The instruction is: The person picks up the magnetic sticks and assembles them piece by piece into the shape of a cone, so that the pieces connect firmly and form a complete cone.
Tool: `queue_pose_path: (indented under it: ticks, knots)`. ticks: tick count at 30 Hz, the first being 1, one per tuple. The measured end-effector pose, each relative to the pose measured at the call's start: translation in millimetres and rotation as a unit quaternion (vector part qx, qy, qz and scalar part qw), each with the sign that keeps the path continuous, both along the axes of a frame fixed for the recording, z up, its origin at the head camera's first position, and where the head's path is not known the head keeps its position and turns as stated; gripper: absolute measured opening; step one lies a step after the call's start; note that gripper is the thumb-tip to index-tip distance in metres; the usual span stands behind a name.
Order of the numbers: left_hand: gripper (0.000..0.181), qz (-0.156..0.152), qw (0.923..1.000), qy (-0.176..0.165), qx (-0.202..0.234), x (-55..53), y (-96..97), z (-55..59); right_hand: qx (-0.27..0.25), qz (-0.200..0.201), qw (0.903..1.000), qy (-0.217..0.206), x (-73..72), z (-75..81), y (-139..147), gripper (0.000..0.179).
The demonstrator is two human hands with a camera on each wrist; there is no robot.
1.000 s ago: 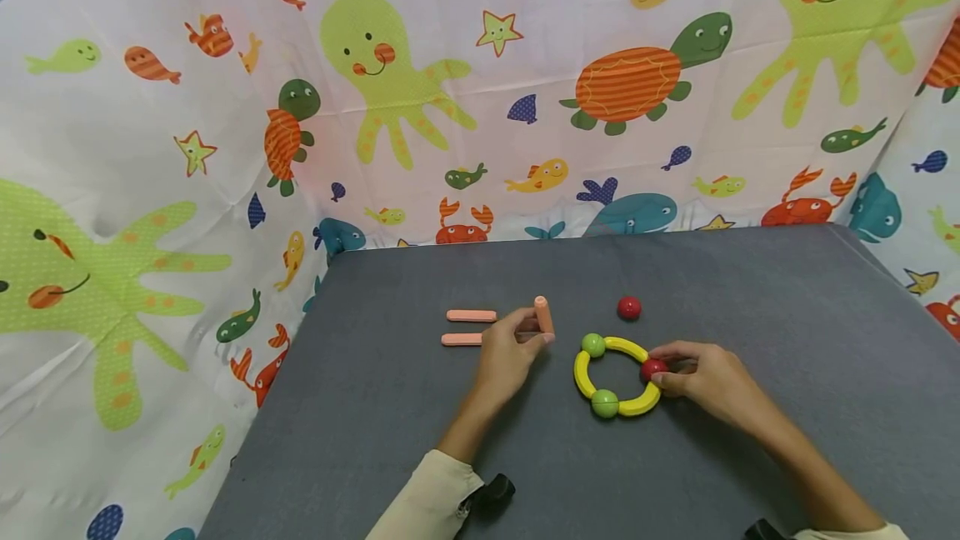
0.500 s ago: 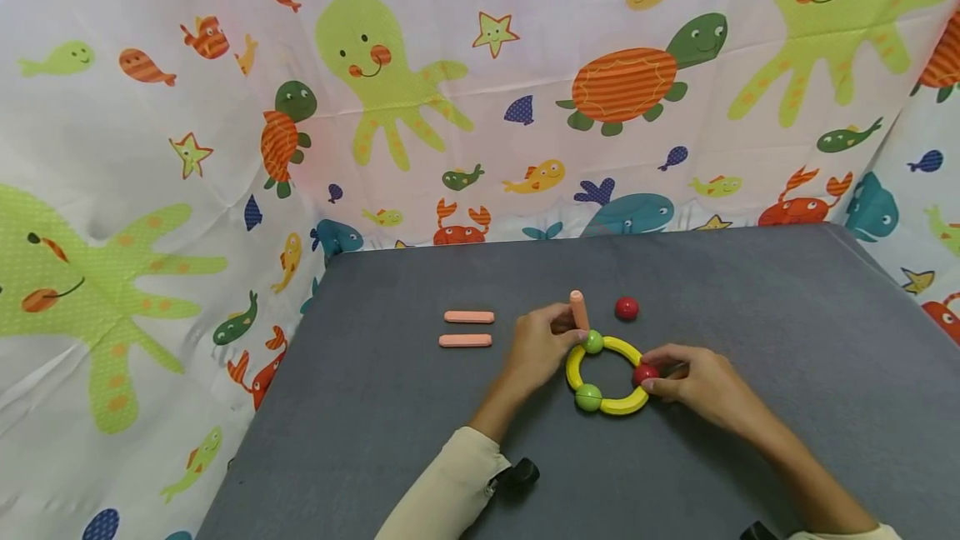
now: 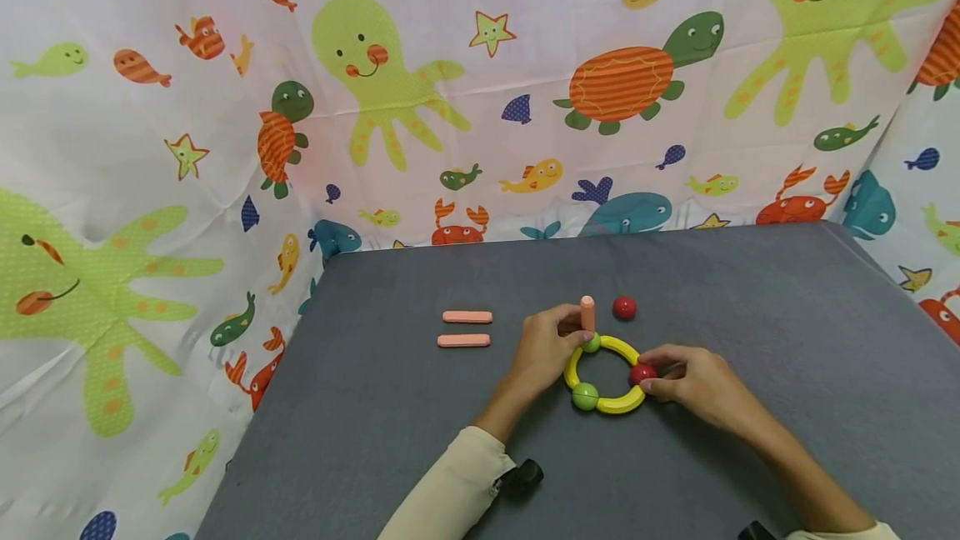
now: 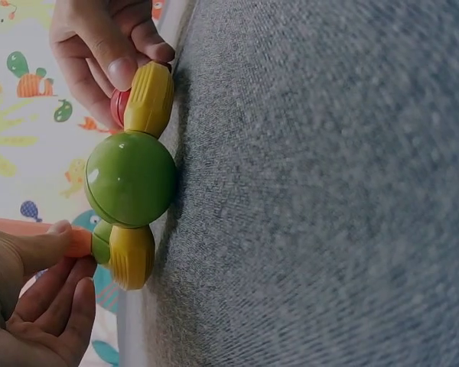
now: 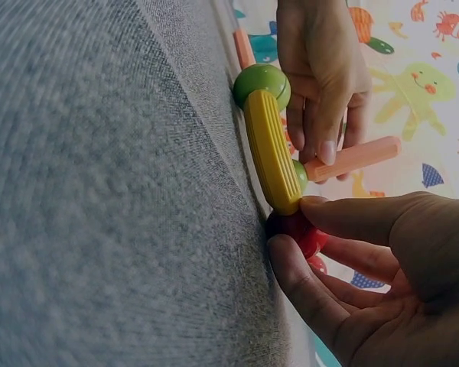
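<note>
A ring of curved yellow pieces [image 3: 619,405] joined by two green balls [image 3: 585,396] and one red ball [image 3: 642,374] lies flat on the grey table. My left hand [image 3: 546,346] pinches a pink-orange stick [image 3: 587,313] upright, its lower end right at the ring's far green ball [image 4: 101,242]. On the opposite side, my right hand [image 3: 693,377] grips the ring's red ball between thumb and fingers. In the right wrist view the stick [image 5: 356,158] rises away from the table, and the fingers partly cover the red ball [image 5: 294,231].
Two pink-orange sticks, a farther stick [image 3: 467,317] and a nearer stick [image 3: 463,341], lie parallel left of my left hand. A loose red ball [image 3: 624,307] sits behind the ring. A sea-animal printed curtain [image 3: 420,215] hangs along the table's back and sides.
My left hand has moved right with the stick, from beside the other sticks to the ring's far green ball. The ring has shifted slightly left with my right hand still gripping it.
</note>
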State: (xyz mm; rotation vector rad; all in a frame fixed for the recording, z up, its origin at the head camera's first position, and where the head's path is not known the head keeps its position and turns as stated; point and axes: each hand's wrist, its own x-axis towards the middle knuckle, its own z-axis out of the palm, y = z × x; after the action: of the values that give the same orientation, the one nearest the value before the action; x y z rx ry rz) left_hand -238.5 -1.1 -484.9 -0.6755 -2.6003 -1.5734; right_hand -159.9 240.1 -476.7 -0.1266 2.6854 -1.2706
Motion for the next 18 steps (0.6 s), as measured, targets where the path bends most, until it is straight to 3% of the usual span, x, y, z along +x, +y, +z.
queue_pose_path:
  ticks: [9,18]
  knots:
    - [0.032,0.003,0.9998,-0.009,0.019,2.3,-8.0,-2.8,-0.004,0.001,1.0000,0.000,0.3,-0.6,-1.0,0.038]
    - [0.034,0.034,0.9993,0.012,0.010,8.6,-38.9,-7.5,0.000,0.003,1.0000,-0.001,1.7,1.5,2.9,0.039]
